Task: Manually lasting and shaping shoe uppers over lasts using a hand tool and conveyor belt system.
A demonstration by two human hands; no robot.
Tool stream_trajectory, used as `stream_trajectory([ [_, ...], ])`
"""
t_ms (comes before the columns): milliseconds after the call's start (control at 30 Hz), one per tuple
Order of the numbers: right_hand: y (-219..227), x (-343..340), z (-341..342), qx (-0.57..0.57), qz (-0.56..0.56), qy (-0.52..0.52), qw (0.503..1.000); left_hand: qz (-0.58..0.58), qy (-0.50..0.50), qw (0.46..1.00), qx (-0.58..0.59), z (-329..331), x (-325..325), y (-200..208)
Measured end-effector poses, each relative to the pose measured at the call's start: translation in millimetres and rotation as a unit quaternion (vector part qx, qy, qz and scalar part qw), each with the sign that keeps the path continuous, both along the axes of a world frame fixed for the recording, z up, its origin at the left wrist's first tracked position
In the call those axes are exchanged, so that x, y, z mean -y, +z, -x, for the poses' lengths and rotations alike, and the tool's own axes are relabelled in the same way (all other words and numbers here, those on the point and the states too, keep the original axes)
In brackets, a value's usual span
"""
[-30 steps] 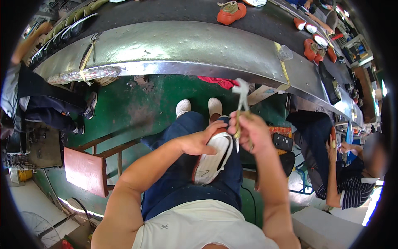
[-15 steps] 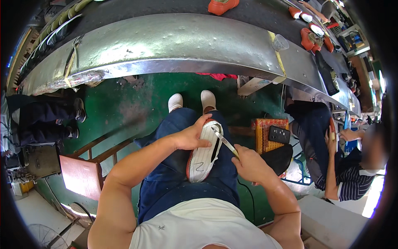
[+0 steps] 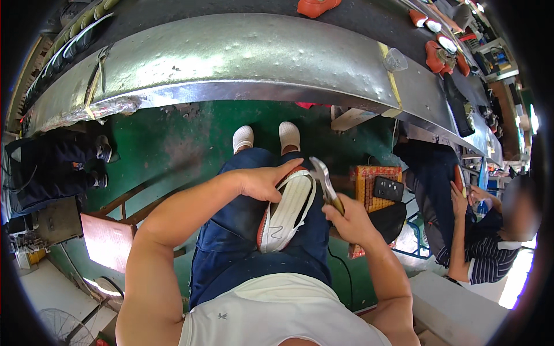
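Observation:
Sole side up on my thighs lies an orange-red shoe (image 3: 287, 216), its underside covered by a white insole board with a dark handwritten mark near the heel. My left hand (image 3: 264, 183) grips its toe end from the left, thumb and fingers apart around the edge. In my right hand (image 3: 352, 218) is a pair of pincers (image 3: 323, 179) with a curved metal head and a yellowish handle. Their head is held just off the shoe's right edge, beside the toe, slightly blurred. A loose strip of the upper's edge stands away from the board on the right side.
A metal-edged conveyor bench (image 3: 242, 63) runs across in front, with orange shoes (image 3: 319, 7) and a clear cup (image 3: 393, 59). To my right are a beaded seat (image 3: 369, 202) with a black phone (image 3: 388, 188), and a seated co-worker (image 3: 485, 230). A wooden stool (image 3: 108, 239) stands left.
The pincers have come off the shoe's toe area, swinging up and right with their head turned. My left hand has slid slightly along the toe edge.

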State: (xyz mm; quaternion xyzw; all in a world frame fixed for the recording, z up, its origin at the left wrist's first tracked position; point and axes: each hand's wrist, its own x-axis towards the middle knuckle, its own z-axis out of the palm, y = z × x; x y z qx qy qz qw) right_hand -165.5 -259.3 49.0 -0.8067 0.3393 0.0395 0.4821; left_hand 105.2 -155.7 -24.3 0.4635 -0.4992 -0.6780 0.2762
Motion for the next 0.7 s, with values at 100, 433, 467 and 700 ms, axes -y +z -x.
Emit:
stream_trajectory([
  [100,4,-16,13,-0.021,-0.049,0.025,0.998,-0.046,0.026,0.996,-0.071,2,-7,-9],
  [433,9,1,0,-0.095,-0.348,-0.041,0.932,0.026,0.145,0.986,-0.077,41,-14,-23],
  [467,4,2,-8,-0.065,-0.246,-0.014,0.967,0.103,0.135,0.985,-0.028,46,-10,-28],
  [700,26,18,-26,0.099,0.045,0.013,0.994,0.177,0.138,0.972,0.070,44,-7,-31],
])
